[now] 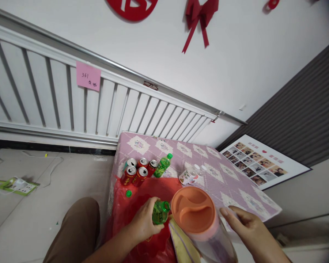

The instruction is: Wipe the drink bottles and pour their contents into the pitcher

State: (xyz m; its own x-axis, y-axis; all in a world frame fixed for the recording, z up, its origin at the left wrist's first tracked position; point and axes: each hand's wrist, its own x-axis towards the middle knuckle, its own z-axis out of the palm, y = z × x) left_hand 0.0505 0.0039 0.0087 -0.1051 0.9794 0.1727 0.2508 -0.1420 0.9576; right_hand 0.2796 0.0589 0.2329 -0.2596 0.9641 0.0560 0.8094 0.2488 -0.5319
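Note:
My left hand (146, 221) is wrapped round an uncapped green plastic bottle (160, 212), its mouth tipped toward the rim of a pitcher. This clear pitcher (216, 244) has an orange lid (193, 210). At its right side, my right hand (244, 221) has its thumb and curled fingers about what looks like the see-through handle; the grip is partly hidden. A green cap (128, 193) lies on red plastic sheeting (142, 191) beyond my left hand. Under the pitcher's left side is a yellow cloth (182, 241).
Several opened drink cans (139, 175) stand together at the far left of the table, beside another green bottle (163, 166), capped. Clear bottles (190, 174) lie farther right on the patterned purple tablecloth (216, 173). A white radiator (148, 113) runs behind; a photo board (259, 160) leans at right.

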